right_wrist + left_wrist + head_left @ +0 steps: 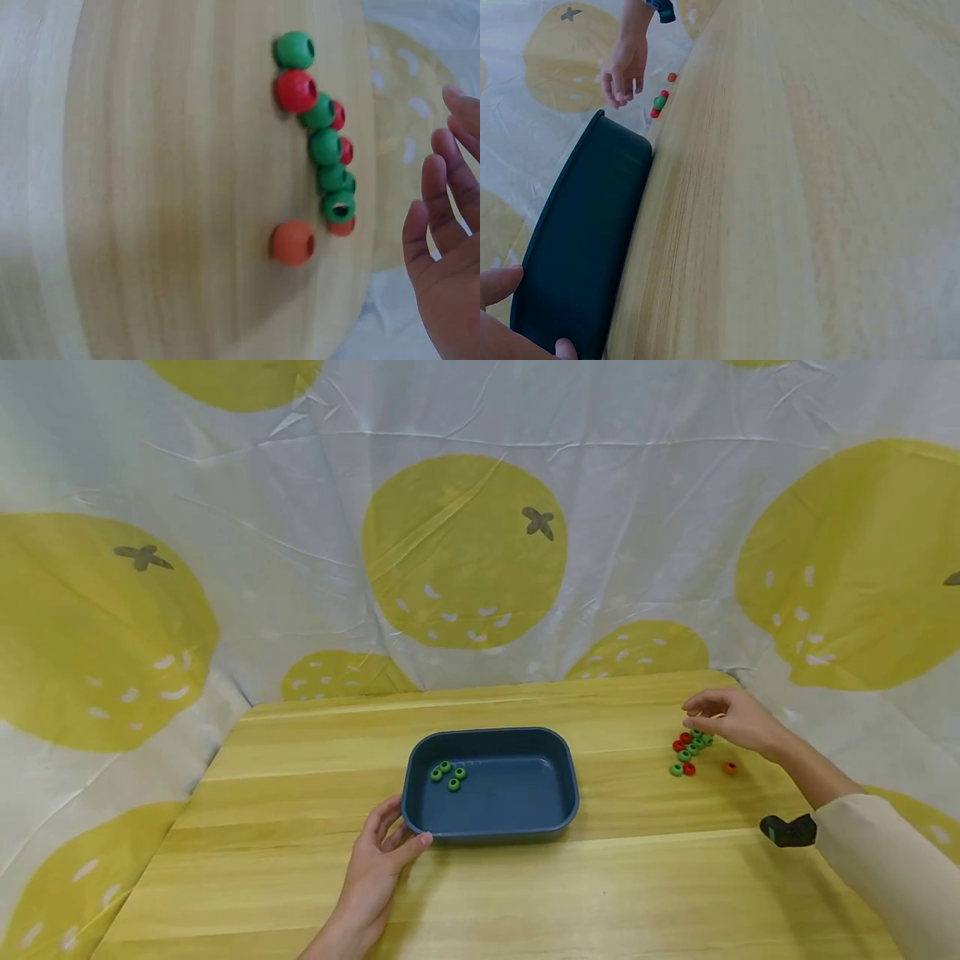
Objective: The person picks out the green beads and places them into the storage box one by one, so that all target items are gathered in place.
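Observation:
A dark blue rectangular tray (495, 835) sits on the table with several green beads (453, 785) in its left part. My left hand (375, 856) grips the tray's front left corner, thumb along the front wall and fingers at the left side. Over at the right, my right hand (731, 718) hovers above a cluster of loose beads with its fingers loosely bent. Nothing shows between those fingers in the right wrist view. Below the hand lie green beads (325, 147), red beads (296, 91) and a separate orange bead (292, 243), each with a hole.
The wooden table (315, 777) has a pale curtain (645, 527) with yellow fruit prints behind it and at its sides. A black device (787, 831) is at the right wrist, beside the beige sleeve (885, 860).

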The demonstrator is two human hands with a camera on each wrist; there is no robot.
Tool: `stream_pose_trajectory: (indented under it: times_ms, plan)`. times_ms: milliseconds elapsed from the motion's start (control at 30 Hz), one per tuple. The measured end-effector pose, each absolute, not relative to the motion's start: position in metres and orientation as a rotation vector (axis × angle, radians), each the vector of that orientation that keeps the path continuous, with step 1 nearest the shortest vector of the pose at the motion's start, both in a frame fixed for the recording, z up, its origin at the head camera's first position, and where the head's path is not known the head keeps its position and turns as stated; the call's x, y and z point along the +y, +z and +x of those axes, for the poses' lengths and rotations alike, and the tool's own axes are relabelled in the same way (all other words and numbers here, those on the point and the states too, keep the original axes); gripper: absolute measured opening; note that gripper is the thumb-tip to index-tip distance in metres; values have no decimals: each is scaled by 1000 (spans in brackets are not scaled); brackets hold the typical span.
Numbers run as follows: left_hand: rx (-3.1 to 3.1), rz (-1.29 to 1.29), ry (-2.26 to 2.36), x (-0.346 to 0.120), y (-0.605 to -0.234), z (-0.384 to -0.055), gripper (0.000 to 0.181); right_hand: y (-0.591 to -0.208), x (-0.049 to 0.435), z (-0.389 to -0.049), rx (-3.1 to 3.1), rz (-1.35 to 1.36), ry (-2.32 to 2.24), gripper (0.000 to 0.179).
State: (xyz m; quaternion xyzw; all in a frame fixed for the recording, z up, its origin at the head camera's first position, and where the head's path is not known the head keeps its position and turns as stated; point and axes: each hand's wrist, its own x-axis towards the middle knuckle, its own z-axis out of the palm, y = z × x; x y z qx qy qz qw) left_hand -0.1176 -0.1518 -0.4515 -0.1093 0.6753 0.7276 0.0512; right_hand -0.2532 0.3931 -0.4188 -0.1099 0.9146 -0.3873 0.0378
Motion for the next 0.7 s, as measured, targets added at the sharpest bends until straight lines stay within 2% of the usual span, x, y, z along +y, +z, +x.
stream_pose_trajectory:
  times_ms: [300,700]
  plan:
    - [2041,-323,2231,-152,-453,-118,73,-447,415,-245,2831,-222,-1206,41]
    - [2038,-307,2228,-153,-453,-117,74,-463,431,-238,2881,-134,-1109,41]
